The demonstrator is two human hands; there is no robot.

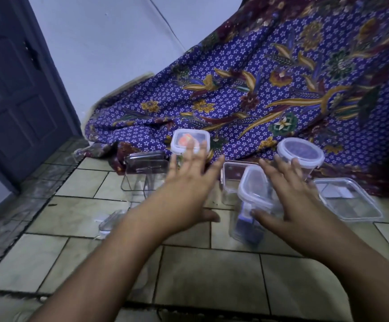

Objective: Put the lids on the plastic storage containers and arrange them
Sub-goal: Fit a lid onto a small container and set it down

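Both hands, left (186, 184) and right (291, 194), are spread open, empty, over light, slippery tubs (253, 201); sides are likely best gripped.

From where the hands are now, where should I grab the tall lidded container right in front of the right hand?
Grip the tall container around its clear side walls just below the white lid, coming from its right with the right hand. It leans left, so steady it. The open left hand can brace the far wall.

Your left hand (186, 189) and right hand (298, 205) reach forward, palms down, fingers (194, 149) spread wide, holding nothing.
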